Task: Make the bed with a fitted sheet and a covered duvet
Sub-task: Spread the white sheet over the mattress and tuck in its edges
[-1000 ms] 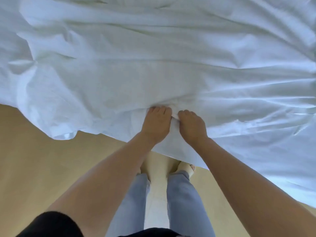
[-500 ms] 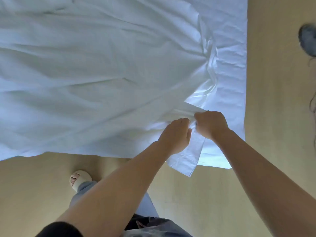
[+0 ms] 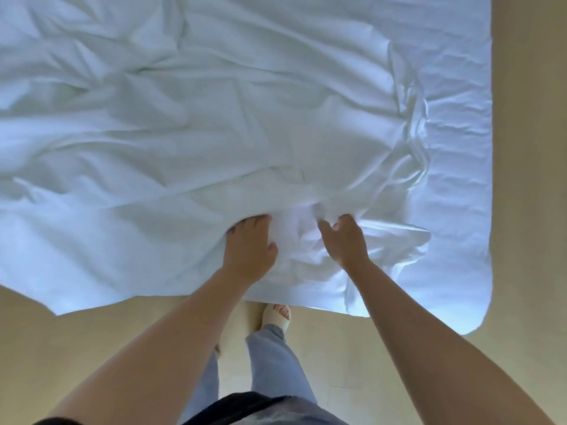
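The sheet (image 3: 214, 133) lies rumpled across the mattress (image 3: 460, 87). At the mattress's near edge your right hand (image 3: 346, 240) clutches a bunch of it, and whether your left hand (image 3: 250, 246) beside it grips, I cannot tell. It looks light and limp, so take it by the hem.

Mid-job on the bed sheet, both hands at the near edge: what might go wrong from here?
1. The left hand and right hand hold the sheet close together, so a pull may bunch it instead of flattening the creases.
2. The sheet's near edge hangs right by the sandal; a step forward could trap it.
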`<action>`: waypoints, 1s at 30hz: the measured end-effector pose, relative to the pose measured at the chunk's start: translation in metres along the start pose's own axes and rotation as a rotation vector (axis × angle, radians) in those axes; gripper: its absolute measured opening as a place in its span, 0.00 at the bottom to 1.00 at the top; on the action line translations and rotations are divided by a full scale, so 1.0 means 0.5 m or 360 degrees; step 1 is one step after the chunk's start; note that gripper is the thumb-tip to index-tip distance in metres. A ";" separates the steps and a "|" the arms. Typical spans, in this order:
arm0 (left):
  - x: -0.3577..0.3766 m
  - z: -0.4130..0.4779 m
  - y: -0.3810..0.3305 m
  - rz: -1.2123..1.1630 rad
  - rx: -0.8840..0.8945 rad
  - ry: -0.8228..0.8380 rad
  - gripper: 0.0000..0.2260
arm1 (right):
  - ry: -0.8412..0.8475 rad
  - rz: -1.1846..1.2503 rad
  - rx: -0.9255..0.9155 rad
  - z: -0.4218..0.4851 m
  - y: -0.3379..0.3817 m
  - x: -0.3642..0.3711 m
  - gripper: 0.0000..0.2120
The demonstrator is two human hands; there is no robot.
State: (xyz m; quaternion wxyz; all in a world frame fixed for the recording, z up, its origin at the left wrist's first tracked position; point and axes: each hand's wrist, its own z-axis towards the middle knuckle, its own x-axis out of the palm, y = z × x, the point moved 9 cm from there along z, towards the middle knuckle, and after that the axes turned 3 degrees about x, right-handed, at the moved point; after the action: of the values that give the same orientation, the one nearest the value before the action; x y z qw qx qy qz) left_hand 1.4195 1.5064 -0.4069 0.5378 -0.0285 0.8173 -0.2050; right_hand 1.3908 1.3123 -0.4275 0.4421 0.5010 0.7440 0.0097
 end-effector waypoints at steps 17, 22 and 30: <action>-0.136 0.012 0.365 -0.0280 -0.0802 -0.0035 0.07 | 0.0102 -0.0397 -0.0882 -0.122 0.470 0.218 0.18; -0.240 -0.023 0.547 -0.0431 -0.0931 -0.0314 0.09 | 0.0267 -0.0671 -0.1170 -0.196 0.601 0.369 0.18; -0.349 -0.083 0.917 -0.0368 -0.0975 -0.0459 0.20 | 0.0366 -0.0998 -0.1299 -0.284 0.811 0.661 0.20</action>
State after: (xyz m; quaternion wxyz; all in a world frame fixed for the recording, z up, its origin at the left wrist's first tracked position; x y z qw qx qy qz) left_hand 1.5355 1.9848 -0.4092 0.5872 -0.3094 0.7479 -0.0039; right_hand 1.5591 1.8242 -0.3697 0.4983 0.0370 0.8375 0.2209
